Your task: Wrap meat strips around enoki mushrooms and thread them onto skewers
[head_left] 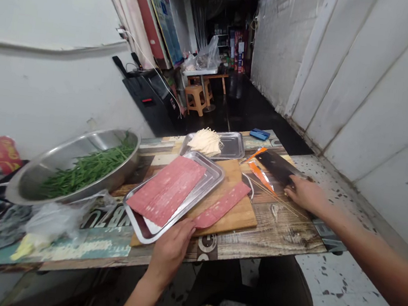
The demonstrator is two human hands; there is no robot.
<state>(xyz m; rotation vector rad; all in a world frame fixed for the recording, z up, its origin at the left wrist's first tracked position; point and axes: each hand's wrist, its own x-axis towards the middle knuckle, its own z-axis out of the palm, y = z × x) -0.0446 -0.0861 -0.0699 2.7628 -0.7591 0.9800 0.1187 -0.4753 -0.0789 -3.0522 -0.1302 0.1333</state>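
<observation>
Head view: the left hand (171, 246), back upward, reaches over the near edge, fingers bunched at the near end of a long pink meat strip (224, 206) on a tan wooden board (242, 221); whether its grip pinches, I cannot tell. The right hand (303, 192), arm outstretched, grips a dark, broad-bladed knife (274, 168) on the wood-patterned worktop (279, 232).

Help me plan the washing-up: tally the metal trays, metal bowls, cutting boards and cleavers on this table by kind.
Metal trays: 2, the nearer tray under the pink meat and the farther tray
Metal bowl: 1
Cutting board: 1
Cleaver, at the right hand: 1
Total: 5
</observation>
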